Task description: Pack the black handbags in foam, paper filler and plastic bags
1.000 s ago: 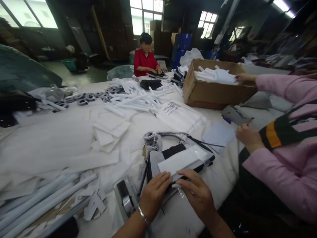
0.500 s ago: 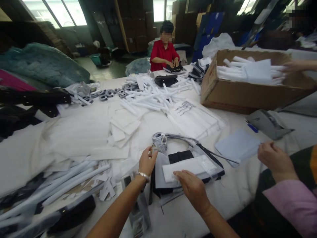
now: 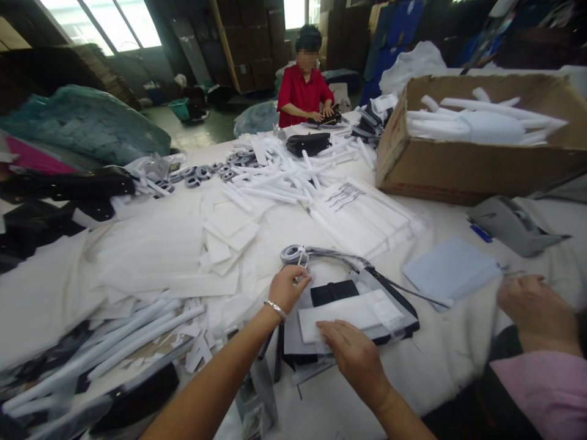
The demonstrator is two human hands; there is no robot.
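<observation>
A dark handbag (image 3: 409,322) lies flat in front of me, its front partly covered by pale wrapping and a small black flap. On top sits a folded white packet (image 3: 343,311) with a clear plastic end. A wrapped strap (image 3: 321,252) curves along the bag's far side, coiled at its left end near a metal buckle. My left hand (image 3: 287,292) pinches the strap by this buckle; its fingertips partly hide the grip. My right hand (image 3: 355,360) rests at the packet's near edge, fingers stretched out and holding nothing.
White foam tubes (image 3: 284,177) are heaped mid-table; more fill a cardboard box (image 3: 435,168) at right. A co-worker's hand (image 3: 536,305) is close on my right by pale sheets (image 3: 452,269) and a grey tape dispenser (image 3: 513,223). A person in red (image 3: 302,91) works opposite.
My left hand has moved slightly up and right to the buckle. My right hand stays by the packet. The arm at the cardboard box has gone from view, and the near co-worker's hand has shifted right.
</observation>
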